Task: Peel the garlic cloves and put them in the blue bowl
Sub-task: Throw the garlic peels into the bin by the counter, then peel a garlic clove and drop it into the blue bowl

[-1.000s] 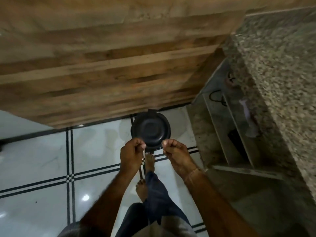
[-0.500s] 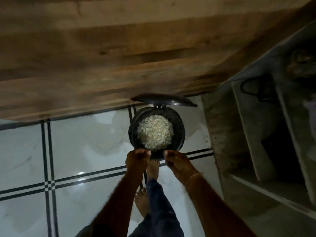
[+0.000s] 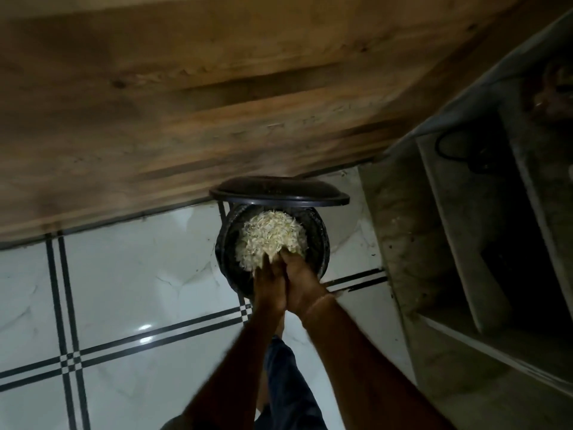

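Note:
A black pedal bin (image 3: 225,254) stands on the floor with its lid (image 3: 279,193) raised. It is heaped with pale garlic skins (image 3: 269,234). My left hand (image 3: 268,288) and my right hand (image 3: 305,283) are pressed side by side over the bin's near rim. Their fingers point down and the fingertips touch the heap. Nothing is visibly gripped in either hand. No blue bowl or garlic clove is in view.
A wooden cabinet front (image 3: 217,88) rises right behind the bin. Grey stone shelves (image 3: 465,243) with a dark cable stand at the right. The floor is glossy white tile (image 3: 124,290) with black lines. My leg in dark trousers (image 3: 288,386) is below my hands.
The bin lid went from closed to raised, showing the skins. My hands, curled and apart at the near rim before, have come together and reached forward onto the heap.

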